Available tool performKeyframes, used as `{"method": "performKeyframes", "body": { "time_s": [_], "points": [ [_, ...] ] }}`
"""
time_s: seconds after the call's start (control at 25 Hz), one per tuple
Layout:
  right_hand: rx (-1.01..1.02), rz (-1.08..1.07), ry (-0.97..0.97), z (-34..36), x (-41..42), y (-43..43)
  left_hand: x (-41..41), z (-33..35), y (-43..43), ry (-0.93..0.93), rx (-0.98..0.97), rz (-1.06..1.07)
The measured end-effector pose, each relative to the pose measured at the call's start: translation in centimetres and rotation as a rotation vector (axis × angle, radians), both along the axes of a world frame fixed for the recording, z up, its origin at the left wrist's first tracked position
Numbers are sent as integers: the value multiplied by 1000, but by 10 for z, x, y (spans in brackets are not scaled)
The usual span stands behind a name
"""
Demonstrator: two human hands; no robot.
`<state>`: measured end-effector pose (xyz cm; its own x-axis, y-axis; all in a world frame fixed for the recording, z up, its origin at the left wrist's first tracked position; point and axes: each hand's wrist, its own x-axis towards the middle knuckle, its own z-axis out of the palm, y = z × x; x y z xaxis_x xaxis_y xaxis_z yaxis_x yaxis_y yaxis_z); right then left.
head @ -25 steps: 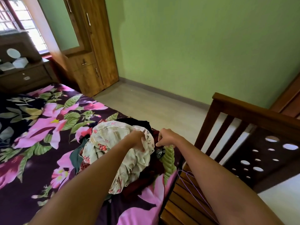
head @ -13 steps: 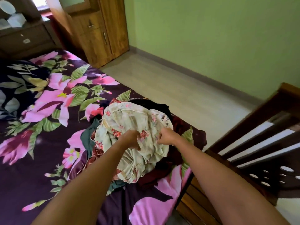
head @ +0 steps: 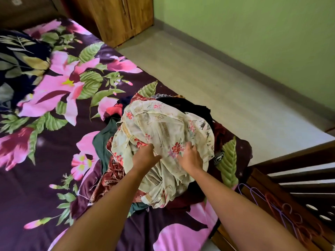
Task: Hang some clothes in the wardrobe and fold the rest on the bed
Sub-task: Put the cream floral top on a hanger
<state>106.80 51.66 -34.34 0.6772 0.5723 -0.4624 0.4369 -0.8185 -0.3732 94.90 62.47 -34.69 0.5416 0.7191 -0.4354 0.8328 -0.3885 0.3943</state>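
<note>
Item one, cream floral garment (head: 159, 127): topmost piece of the clothes pile (head: 192, 194), crumpled, lying on the near right part of the bed (head: 45, 187), close to the footboard (head: 293, 160). My left hand (head: 145, 157) grasps it, fingers (head: 149, 146) curled into a fold near its middle. My right hand (head: 190, 159) lies just beside, fingers (head: 188, 146) released and spread on the cloth, apparently steadying the fabric or feeling for an edge while the other hand gathers. Judged purpose: to part this piece from the heap so it can be sorted for hanging or folding. Item two, the pile beneath: dark garments (head: 186, 105) on the far side, a green garment (head: 102, 142) and a maroon patterned garment (head: 112, 176) spilling to the left; all unfolded, nothing yet hung. Item three, wire hangers (head: 268, 198): purple and reddish, laid on the footboard slats at near right, presumably staged within reach for the hanging step. Item four, wardrobe (head: 119, 17): wooden, the doors in view closed, at the far end beside the bed, where the floor (head: 217, 78) ends. Caution: thin cloth of this kind may drag neighbouring garments up with it; a lift with both hands gripping should free it more cleanly.
</note>
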Motion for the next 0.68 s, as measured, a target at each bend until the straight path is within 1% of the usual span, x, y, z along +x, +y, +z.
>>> {"method": "performKeyframes", "body": {
  "time_s": [0.08,0.2,0.32,0.4,0.48,0.56,0.68],
  "points": [
    [26,-85,-19,-8,2,7,8,-7,1,-51,5,149],
    [55,-210,46,-19,4,17,22,-14,2,-150,-29,343],
    [76,-216,-20,-30,7,23,33,-21,2,-255,-90,481],
    [159,-202,-51,-34,6,22,38,-25,0,-315,-111,517],
    [300,-258,-24,-30,5,20,40,-24,-4,-361,-100,514],
    [418,-295,-33,-18,4,16,43,-16,-8,-438,-56,505],
    [544,-279,-87,7,10,12,49,14,-12,-572,38,494]
  ]
}}
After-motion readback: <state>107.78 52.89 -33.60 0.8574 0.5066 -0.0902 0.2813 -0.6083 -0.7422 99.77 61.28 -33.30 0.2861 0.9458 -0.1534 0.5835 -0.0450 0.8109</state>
